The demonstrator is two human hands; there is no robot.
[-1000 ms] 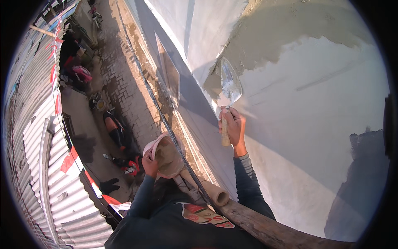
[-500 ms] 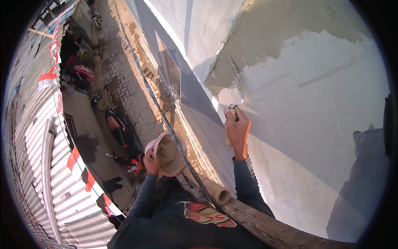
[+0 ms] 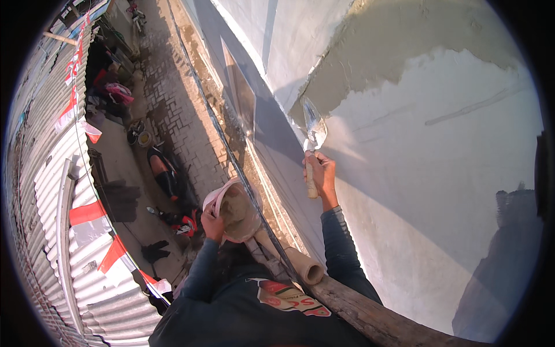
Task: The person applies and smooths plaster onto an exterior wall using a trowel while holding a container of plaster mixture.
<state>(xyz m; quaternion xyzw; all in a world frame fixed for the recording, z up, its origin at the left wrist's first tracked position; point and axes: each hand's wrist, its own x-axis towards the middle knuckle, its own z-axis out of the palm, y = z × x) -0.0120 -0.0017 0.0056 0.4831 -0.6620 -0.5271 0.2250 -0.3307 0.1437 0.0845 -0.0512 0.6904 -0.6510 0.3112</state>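
Right hand [image 3: 321, 173] clamped on trowel [image 3: 314, 132], blade above grip, flat to wet plaster [image 3: 370, 63] for spreading. Left hand [image 3: 213, 222] gripped mortar bowl [image 3: 234, 209], kept close for reloading.

A rough wooden pole [image 3: 370, 315] runs across the lower edge, from the middle toward the lower right, with a bamboo pole [image 3: 298, 263] lying against its upper end — the open, hollow end of the bamboo faces the camera. Far below lies a brick-paved lane [image 3: 173, 98], running along the foot of the wall [image 3: 439, 191]. On the paving stand a parked motorbike [image 3: 167, 173] and a couple of round buckets [image 3: 139, 134] (their contents cannot be told). Beside the lane, corrugated metal roofing [image 3: 63, 231] covers the left side, strung over with red and white flags [image 3: 87, 214].
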